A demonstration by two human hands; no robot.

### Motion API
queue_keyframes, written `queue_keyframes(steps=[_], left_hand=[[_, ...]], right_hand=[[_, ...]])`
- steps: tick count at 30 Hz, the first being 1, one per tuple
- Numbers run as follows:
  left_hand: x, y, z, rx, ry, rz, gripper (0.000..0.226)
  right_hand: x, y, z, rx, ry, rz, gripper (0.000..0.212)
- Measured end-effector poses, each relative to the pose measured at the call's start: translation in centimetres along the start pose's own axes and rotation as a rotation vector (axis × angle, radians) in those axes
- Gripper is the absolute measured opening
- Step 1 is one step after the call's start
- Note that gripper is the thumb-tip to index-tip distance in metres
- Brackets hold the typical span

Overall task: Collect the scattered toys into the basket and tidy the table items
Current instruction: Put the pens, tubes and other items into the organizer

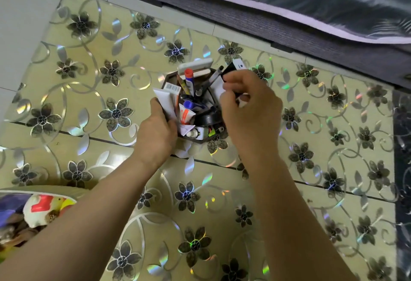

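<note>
So, your left hand (155,129) grips dark organizer (168,78) on desk (89,102), fingers (155,104) curled round its side; right hand (246,111) pinches black-white item (233,68) just above. Pens (215,76), tubes (165,100) crowd inside. Toys (44,209) bottom-left.

Table cover (93,93): pale yellow-beige ground, repeating grey-black flowers, silver leaves and swirls with rainbow glints. Holder (169,77): dark brown; contents include a red-capped stick (188,72), a blue-capped pen (189,104) and a white tube (165,100) with an orange stripe; card (233,68) black with a white end. Toy (44,205), lower left: white with red and yellow patches; bedspread (311,2): dark grey-green, pale streaks, lilac edge.
</note>
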State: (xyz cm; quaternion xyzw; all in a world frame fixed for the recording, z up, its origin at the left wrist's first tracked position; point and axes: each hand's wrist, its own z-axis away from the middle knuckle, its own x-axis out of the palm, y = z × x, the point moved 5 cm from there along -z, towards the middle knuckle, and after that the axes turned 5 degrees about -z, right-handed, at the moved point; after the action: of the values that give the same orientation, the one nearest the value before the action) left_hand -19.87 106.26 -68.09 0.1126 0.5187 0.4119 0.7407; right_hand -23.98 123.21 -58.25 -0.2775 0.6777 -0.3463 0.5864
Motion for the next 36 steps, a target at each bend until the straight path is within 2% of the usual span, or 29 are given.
queue_keyframes(steps=[2, 3, 6, 8, 12, 16, 20, 23, 26, 31, 36], left_hand=[[0.1, 0.1, 0.2, -0.026, -0.012, 0.037, 0.033], [0.2, 0.1, 0.3, -0.035, -0.020, 0.055, 0.035], [0.3, 0.1, 0.5, -0.036, -0.030, 0.133, 0.049], [0.6, 0.0, 0.4, -0.033, -0.029, 0.173, 0.053], [1.2, -0.9, -0.2, -0.063, -0.006, 0.260, 0.051], [1.2, -1.2, -0.1, -0.041, -0.007, 0.244, 0.052], [1.9, 1.3, 1.4, 0.014, -0.106, 0.183, 0.046], [3.7, 3.9, 3.0, 0.089, -0.196, 0.096, 0.049], [6.0, 6.6, 4.2, 0.172, -0.277, -0.008, 0.052], [13.6, 13.8, 7.7, 0.348, -0.335, -0.199, 0.043], [22.0, 21.9, 11.2, 0.459, -0.447, -0.237, 0.044]], right_hand=[[-2.1, 1.5, 0.8, 0.047, 0.211, 0.022, 0.013], [-2.2, 2.8, 0.8, 0.099, 0.213, 0.055, 0.014], [0.1, 6.5, 0.0, 0.261, -0.074, 0.171, 0.038], [2.2, 7.8, -0.4, 0.272, -0.212, 0.185, 0.043], [4.2, 8.6, -0.7, 0.312, -0.250, 0.128, 0.027], [3.1, 9.0, -0.5, 0.362, -0.254, 0.038, 0.030], [-0.6, 10.2, 2.1, 0.455, -0.172, 0.037, 0.032], [-4.3, 12.2, 5.1, 0.547, -0.066, 0.028, 0.018], [-8.1, 14.1, 8.1, 0.606, 0.038, 0.064, 0.014], [-17.0, 18.7, 12.0, 0.707, 0.218, 0.047, 0.015], [-26.1, 24.2, 13.1, 0.789, 0.330, 0.072, 0.019]])
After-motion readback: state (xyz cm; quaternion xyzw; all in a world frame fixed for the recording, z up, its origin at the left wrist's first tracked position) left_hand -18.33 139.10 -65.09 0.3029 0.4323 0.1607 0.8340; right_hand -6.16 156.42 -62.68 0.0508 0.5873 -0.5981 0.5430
